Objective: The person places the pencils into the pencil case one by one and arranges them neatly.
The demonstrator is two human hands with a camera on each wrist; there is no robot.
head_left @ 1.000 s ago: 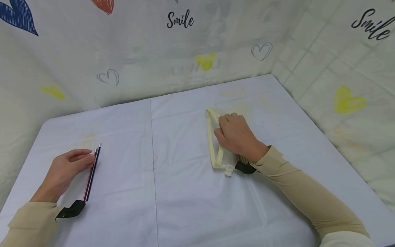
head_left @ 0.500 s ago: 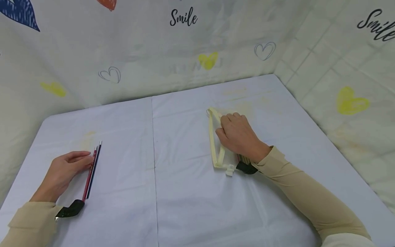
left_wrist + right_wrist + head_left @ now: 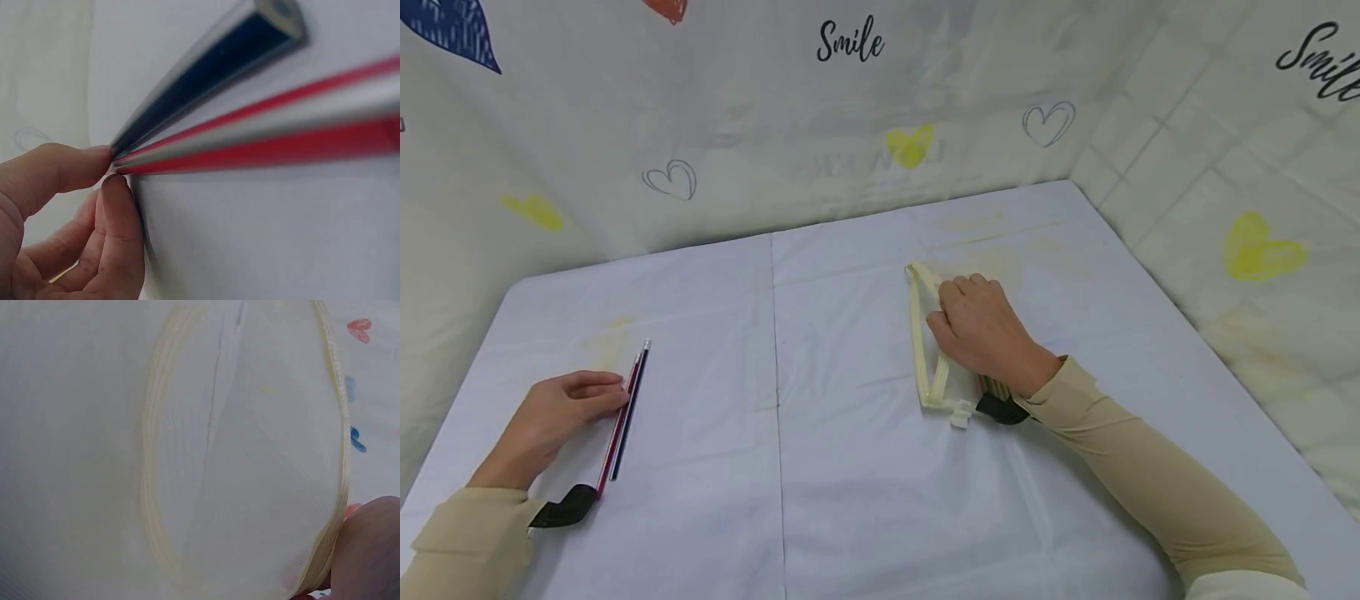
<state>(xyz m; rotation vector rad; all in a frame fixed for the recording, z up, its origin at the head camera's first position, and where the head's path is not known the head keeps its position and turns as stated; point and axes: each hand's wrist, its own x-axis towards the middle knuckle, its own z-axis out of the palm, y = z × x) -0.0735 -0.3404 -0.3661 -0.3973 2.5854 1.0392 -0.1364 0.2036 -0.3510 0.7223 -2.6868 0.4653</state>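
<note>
On the left, my left hand (image 3: 567, 412) pinches a red striped pencil (image 3: 613, 448) and a dark blue striped pencil (image 3: 631, 408) between thumb and fingertips. Both stand side by side with their eraser ends pointing away. In the left wrist view the red pencil (image 3: 262, 128) and the blue pencil (image 3: 219, 72) fan apart from the fingertips. Farther right, my right hand (image 3: 988, 329) grips the edge of a translucent pouch (image 3: 918, 354) with pale yellow zipper bands, its mouth parted. The right wrist view is filled by the pouch's sheer side (image 3: 275, 456), with the thumb at its edge.
Striped pencil-like sticks (image 3: 994, 387) show under the right wrist, partly covered by a black wrist mount (image 3: 1002, 409). A white tab (image 3: 960, 414) sticks out at the pouch's near end. The white tabletop (image 3: 850, 500) meets printed cloth walls (image 3: 760, 125) behind and to the right.
The red pencil's near end has moved left, away from the blue pencil's. The right hand keeps its hold on the pouch. The head view has shifted slightly.
</note>
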